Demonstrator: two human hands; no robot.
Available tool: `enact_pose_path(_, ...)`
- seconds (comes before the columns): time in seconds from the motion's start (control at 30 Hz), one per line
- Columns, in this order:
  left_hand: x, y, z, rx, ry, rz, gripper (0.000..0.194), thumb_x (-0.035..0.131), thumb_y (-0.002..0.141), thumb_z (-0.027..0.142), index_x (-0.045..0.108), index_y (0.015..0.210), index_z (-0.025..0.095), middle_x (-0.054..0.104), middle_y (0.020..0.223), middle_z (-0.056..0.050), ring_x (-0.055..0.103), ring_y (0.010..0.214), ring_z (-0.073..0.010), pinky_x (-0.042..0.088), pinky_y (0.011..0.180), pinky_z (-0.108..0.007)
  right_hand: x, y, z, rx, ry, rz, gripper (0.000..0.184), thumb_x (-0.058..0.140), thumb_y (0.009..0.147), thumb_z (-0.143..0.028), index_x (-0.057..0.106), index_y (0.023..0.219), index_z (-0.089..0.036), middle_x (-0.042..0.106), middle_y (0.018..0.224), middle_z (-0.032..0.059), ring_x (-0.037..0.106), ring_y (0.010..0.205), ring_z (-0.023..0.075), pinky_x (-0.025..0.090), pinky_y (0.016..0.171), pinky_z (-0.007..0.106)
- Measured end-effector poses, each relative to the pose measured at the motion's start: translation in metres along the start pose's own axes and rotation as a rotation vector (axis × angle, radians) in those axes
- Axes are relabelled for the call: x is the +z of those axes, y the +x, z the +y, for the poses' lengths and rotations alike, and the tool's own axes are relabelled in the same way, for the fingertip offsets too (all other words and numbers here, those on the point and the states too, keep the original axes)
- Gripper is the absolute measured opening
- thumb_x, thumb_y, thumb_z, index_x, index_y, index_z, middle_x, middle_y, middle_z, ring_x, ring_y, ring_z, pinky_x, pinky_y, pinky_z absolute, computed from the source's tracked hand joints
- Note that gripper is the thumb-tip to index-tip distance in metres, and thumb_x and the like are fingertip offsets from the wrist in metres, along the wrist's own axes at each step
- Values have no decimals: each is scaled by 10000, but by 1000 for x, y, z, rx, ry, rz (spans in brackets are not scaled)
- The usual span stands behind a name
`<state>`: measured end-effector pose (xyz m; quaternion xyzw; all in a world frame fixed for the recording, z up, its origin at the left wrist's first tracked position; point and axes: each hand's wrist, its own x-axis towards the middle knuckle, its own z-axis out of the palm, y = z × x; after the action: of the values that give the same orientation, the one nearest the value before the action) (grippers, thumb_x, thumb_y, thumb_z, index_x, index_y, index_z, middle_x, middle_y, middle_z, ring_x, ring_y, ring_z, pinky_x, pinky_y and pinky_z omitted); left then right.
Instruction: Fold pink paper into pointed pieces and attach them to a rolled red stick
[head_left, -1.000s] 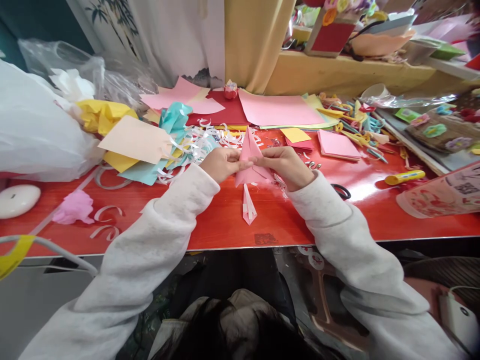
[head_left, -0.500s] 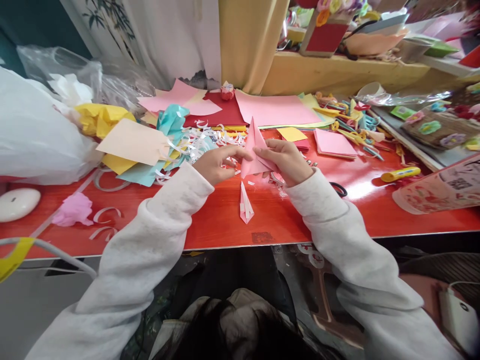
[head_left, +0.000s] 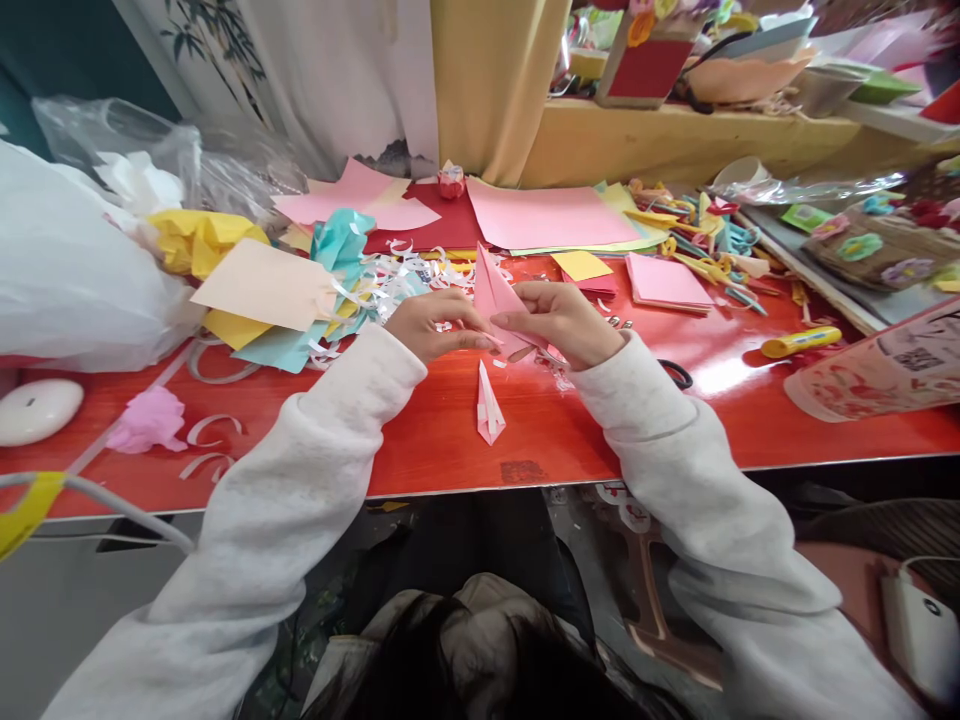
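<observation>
Between my hands is a sheet of pink folded paper [head_left: 493,284], its pointed tip turned up and away from me. My right hand [head_left: 564,322] pinches it from the right, thumb on the near face. On the other side, my left hand [head_left: 441,326] has thumb and fingers closed on the paper's lower left edge. Below them a narrow folded pink paper piece [head_left: 490,405] lies flat on the red table [head_left: 427,450], with its point away from me. White paper shreds [head_left: 405,280] lie behind my left hand.
A stack of pink square paper [head_left: 667,282] and a yellow square [head_left: 582,265] lie behind my right hand. A yellow glue stick [head_left: 800,342] and a patterned cup [head_left: 877,365] are at the right. A white plastic bag [head_left: 82,270] fills the left.
The folded paper has tilted and turned slightly to the left in my hands. My left fingers have closed onto its lower edge, where they were more apart before.
</observation>
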<state>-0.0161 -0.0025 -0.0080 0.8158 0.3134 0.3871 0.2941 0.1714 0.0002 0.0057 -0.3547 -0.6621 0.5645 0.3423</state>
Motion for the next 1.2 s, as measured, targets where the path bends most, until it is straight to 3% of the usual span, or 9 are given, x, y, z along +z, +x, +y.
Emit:
enact_pose_path(0.17,10,0,-1,-86,-49,159,251,669,673,416,619,616,177,593,688,-8,521,640,-96,416,597,-234,-2,5,7,-130,-125,102,209,672,683,-261,503,632,-148,421,550,-44,379,518,50,284,444,200)
enact_pose_path(0.33,17,-1,-1,-167,-6,251,271,627,715,410,596,609,163,565,652,-8,504,612,-92,413,578,-230,-2,7,13,-157,-183,141,215,657,693,-303,511,640,-155,428,548,-34,377,534,66,250,451,209)
enact_pose_path(0.5,24,0,-8,-142,10,304,275,620,718,413,584,629,155,564,635,-2,525,599,-93,430,582,-230,-2,10,20,-174,-174,187,198,665,678,-298,533,642,-155,439,535,-34,375,526,68,242,454,208)
enact_pose_path(0.73,25,0,-6,-179,-116,290,166,649,704,285,534,704,166,543,638,35,543,555,-74,440,566,-213,-4,10,19,-163,-196,200,192,652,671,-274,525,607,-144,386,505,-55,319,485,45,212,440,199)
enact_pose_path(0.87,24,-1,-4,-164,-5,307,192,665,692,308,549,662,158,557,635,22,520,553,-75,416,551,-215,-4,9,17,-161,-221,208,242,655,669,-263,482,548,-144,351,486,-60,285,479,39,189,436,201)
enact_pose_path(1.2,23,-1,-3,-142,223,308,244,612,744,362,548,624,159,558,598,11,486,555,-86,378,544,-223,-3,10,20,-143,-184,194,127,642,671,-181,549,594,-141,454,515,-36,402,523,65,264,461,203)
